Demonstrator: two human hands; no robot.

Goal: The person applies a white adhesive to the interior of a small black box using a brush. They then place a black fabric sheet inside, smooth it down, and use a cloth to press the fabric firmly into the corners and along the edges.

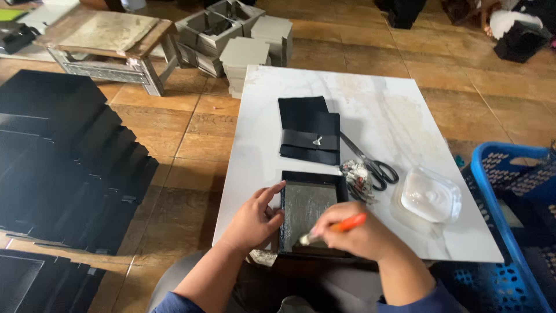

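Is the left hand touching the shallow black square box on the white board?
Touching. In the head view, the left hand rests against the left wall of the shallow black square box, with its index finger laid along the top left corner.

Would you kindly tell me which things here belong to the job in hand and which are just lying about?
In use:
right hand gripping orange-handled brush
left hand steadying black tray
white paste tub

Lying about:
scissors
black folded sheets
grey box stacks
blue crate
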